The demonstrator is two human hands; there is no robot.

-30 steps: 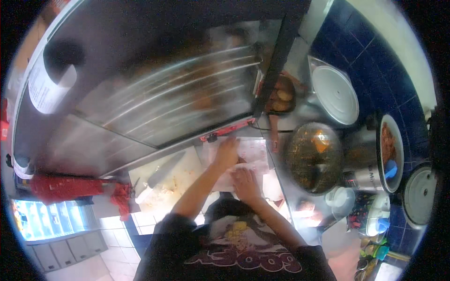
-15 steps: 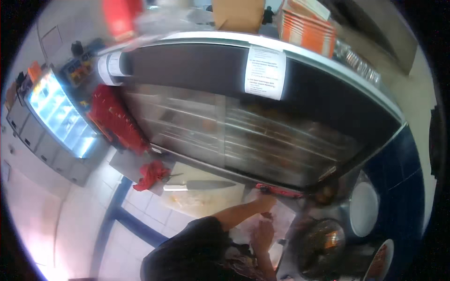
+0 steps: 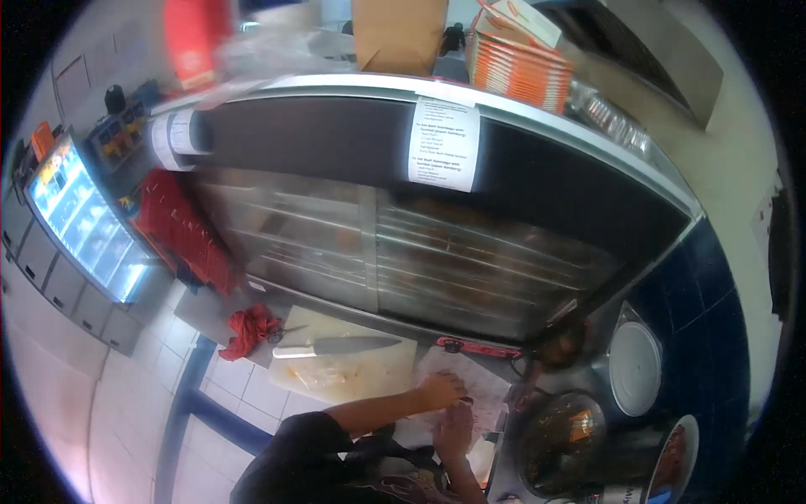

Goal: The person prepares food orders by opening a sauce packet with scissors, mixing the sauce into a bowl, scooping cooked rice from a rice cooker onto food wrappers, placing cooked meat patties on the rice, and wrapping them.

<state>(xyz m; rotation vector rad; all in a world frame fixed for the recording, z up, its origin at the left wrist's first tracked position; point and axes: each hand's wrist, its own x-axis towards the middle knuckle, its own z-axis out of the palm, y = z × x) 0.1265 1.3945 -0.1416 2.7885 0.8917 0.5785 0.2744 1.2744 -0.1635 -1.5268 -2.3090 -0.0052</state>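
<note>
My left hand [image 3: 442,391] and my right hand [image 3: 454,427] meet over a pale sheet or board [image 3: 480,380] with pinkish smears. The fingers of both are curled in, around something small and dark that I cannot make out. Left of them lies a cream cutting board [image 3: 388,366], bearing a large knife [image 3: 357,345] with a white handle. Scissors [image 3: 276,336] and a crumpled red cloth [image 3: 248,330] lie at the board's far left corner.
A glass-fronted cabinet [image 3: 470,269] rises behind the counter. To the right are a dark round pan [image 3: 546,458], a pale round lid [image 3: 635,370] and a pot [image 3: 690,445] with reddish contents. A red bar-shaped thing [image 3: 478,348] lies along the cabinet's foot.
The whole view has shifted, so the scene sits further left. My left hand has drawn down closer against my right hand. The knife, board and cloth keep their places.
</note>
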